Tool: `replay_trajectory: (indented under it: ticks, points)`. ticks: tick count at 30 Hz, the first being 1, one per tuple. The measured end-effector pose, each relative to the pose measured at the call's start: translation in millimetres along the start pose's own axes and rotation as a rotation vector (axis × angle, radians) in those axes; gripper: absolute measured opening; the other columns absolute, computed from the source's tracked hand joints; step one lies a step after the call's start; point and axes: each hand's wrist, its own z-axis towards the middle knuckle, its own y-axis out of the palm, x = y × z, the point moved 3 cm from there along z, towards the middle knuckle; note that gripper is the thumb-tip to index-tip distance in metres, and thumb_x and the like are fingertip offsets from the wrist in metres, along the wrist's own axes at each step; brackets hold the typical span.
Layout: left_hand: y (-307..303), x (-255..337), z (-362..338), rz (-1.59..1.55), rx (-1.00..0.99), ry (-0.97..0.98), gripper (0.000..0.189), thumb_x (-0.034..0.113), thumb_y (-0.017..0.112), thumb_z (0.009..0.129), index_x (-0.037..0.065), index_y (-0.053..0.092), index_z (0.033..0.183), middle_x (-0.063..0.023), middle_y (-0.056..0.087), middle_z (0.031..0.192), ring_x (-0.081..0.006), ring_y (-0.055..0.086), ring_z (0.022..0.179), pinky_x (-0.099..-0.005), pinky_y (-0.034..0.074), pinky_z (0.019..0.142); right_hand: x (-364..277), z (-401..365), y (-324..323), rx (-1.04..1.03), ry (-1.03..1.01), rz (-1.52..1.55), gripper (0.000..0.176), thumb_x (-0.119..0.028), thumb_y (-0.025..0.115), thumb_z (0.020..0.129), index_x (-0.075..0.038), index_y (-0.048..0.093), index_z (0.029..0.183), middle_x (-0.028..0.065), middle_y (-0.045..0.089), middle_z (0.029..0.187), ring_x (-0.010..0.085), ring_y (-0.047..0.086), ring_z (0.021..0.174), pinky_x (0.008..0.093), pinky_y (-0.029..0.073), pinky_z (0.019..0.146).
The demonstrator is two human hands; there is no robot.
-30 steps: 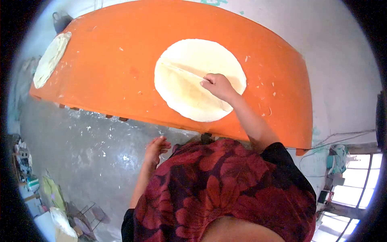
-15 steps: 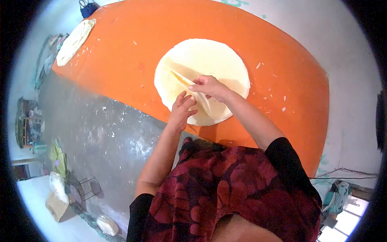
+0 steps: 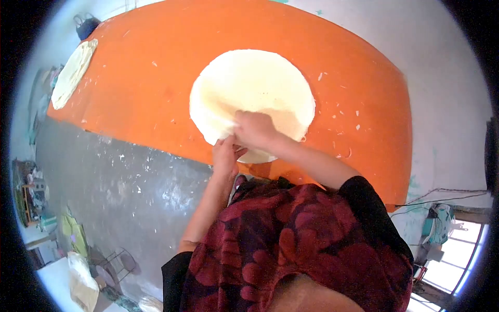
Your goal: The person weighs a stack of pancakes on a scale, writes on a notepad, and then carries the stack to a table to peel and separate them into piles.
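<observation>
A large, round, thin cream-coloured dough sheet (image 3: 249, 78) lies on the orange mat, apparently with another layer beneath it. At its near left edge my left hand (image 3: 226, 157) has its thumb and fingers closed on the rim. My right hand (image 3: 254, 129), smeared by motion, is just above and beside it, with its fingers drawn together on a lifted part of the sheet. The exact grip of the right fingers is partly hidden. Shadows of the hand and arm fall across the sheet.
Another pile of pale sheets (image 3: 74, 74) lies at the left end of the orange mat (image 3: 358, 67). Small white scraps are scattered on the mat and the grey floor (image 3: 119, 182). A dark bag (image 3: 86, 26) stands at the upper left; a wire stand (image 3: 120, 261) is lower left.
The raised fold across the sheet's middle is gone. My right hand has come down and left towards the near edge, and my left fingers have closed there. The view has shifted slightly.
</observation>
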Motion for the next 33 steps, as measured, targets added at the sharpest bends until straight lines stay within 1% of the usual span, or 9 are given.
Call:
replay_trajectory:
  ticks: [3, 9, 18, 21, 23, 25, 27, 29, 33]
  points:
    - [-7.1, -4.3, 12.0, -0.044, 0.037, -0.022, 0.029, 0.019, 0.053, 0.077, 0.007, 0.047, 0.103, -0.0059, 0.056, 0.092, -0.0203, 0.055, 0.08, -0.0365, 0.045, 0.064, 0.2, 7.1, 5.0, -0.051, -0.046, -0.04, 0.02, -0.019, 0.046, 0.074, -0.002, 0.057, 0.077, 0.0174, 0.058, 0.076, 0.0324, 0.056, 0.075, 0.042, 0.044, 0.067]
    - [-5.8, -10.0, 23.4, -0.107, 0.071, -0.039, 0.041, 0.015, 0.044, 0.084, 0.005, 0.033, 0.121, -0.0158, 0.046, 0.114, -0.0299, 0.047, 0.103, -0.0463, 0.044, 0.082, 96.8, 23.9, -82.1, 0.287, 0.077, 0.315, 0.021, -0.019, 0.048, 0.073, -0.001, 0.058, 0.075, 0.0181, 0.057, 0.074, 0.0305, 0.056, 0.072, 0.0398, 0.043, 0.064]
    - [-21.9, -6.9, 29.7, 0.016, 0.027, 0.057, 0.048, 0.013, 0.049, 0.079, 0.0, 0.031, 0.121, -0.0151, 0.046, 0.113, -0.0287, 0.05, 0.1, -0.0428, 0.046, 0.082, 368.0, -73.9, -298.3, 0.992, 0.274, 1.042, 0.017, -0.015, 0.056, 0.069, -0.002, 0.06, 0.08, 0.0061, 0.058, 0.068, 0.0183, 0.056, 0.06, 0.0332, 0.045, 0.055]
    - [-20.4, -5.3, 31.3, 0.041, 0.067, 0.086, 0.05, 0.014, 0.051, 0.078, 0.001, 0.03, 0.122, -0.0153, 0.047, 0.113, -0.0289, 0.05, 0.1, -0.0437, 0.046, 0.081, 492.9, -114.8, -306.6, 1.298, 0.224, 0.646, 0.028, -0.017, 0.051, 0.074, 0.004, 0.056, 0.091, 0.0142, 0.059, 0.08, 0.0236, 0.058, 0.075, 0.0347, 0.047, 0.065]
    - [-20.8, -3.8, 31.8, 0.057, 0.104, 0.1, 0.051, 0.014, 0.051, 0.078, 0.001, 0.03, 0.122, -0.0156, 0.047, 0.113, -0.0294, 0.05, 0.1, -0.0439, 0.046, 0.081, 493.7, -159.0, -296.3, 1.382, 0.543, 0.886, 0.043, -0.023, 0.051, 0.077, 0.009, 0.047, 0.105, 0.0238, 0.055, 0.099, 0.0308, 0.057, 0.086, 0.037, 0.047, 0.072]
    - [-21.6, -2.9, 30.7, 0.05, 0.126, 0.125, 0.051, 0.015, 0.05, 0.078, 0.002, 0.029, 0.123, -0.0159, 0.047, 0.112, -0.0302, 0.05, 0.1, -0.0436, 0.047, 0.08, 524.7, -175.4, -262.3, 1.315, 0.963, 0.365, 0.05, -0.025, 0.052, 0.077, 0.012, 0.041, 0.109, 0.0216, 0.054, 0.1, 0.0297, 0.056, 0.087, 0.0359, 0.046, 0.07]
    - [-4.7, 1.3, 17.7, 0.044, 0.139, 0.147, 0.051, 0.017, 0.048, 0.08, 0.003, 0.028, 0.124, -0.0164, 0.045, 0.114, -0.0306, 0.049, 0.101, -0.0433, 0.047, 0.079, 514.6, -158.6, -224.4, 1.089, 1.117, 0.033, 0.048, -0.023, 0.052, 0.078, 0.009, 0.039, 0.112, 0.0214, 0.053, 0.1, 0.0312, 0.056, 0.085, 0.0356, 0.046, 0.07]
    - [11.5, 0.5, 15.6, 0.021, 0.069, 0.147, 0.051, 0.021, 0.047, 0.082, 0.003, 0.027, 0.125, -0.0168, 0.043, 0.117, -0.0311, 0.048, 0.103, -0.0438, 0.047, 0.08, 518.2, -103.9, -160.4, 0.796, 0.703, 0.035, 0.03, -0.023, 0.049, 0.08, 0.0, 0.049, 0.099, 0.0131, 0.052, 0.083, 0.0253, 0.051, 0.071, 0.0359, 0.044, 0.065]
    - [1.2, 5.4, 23.8, 0.015, -0.125, 0.145, 0.054, 0.036, 0.044, 0.085, 0.006, 0.027, 0.127, -0.0152, 0.037, 0.125, -0.0312, 0.041, 0.111, -0.0474, 0.04, 0.087, 306.9, -24.7, -85.2, 0.431, 0.096, 0.482, 0.023, -0.022, 0.052, 0.079, -0.005, 0.055, 0.093, 0.007, 0.057, 0.08, 0.0163, 0.055, 0.073, 0.0298, 0.045, 0.067]
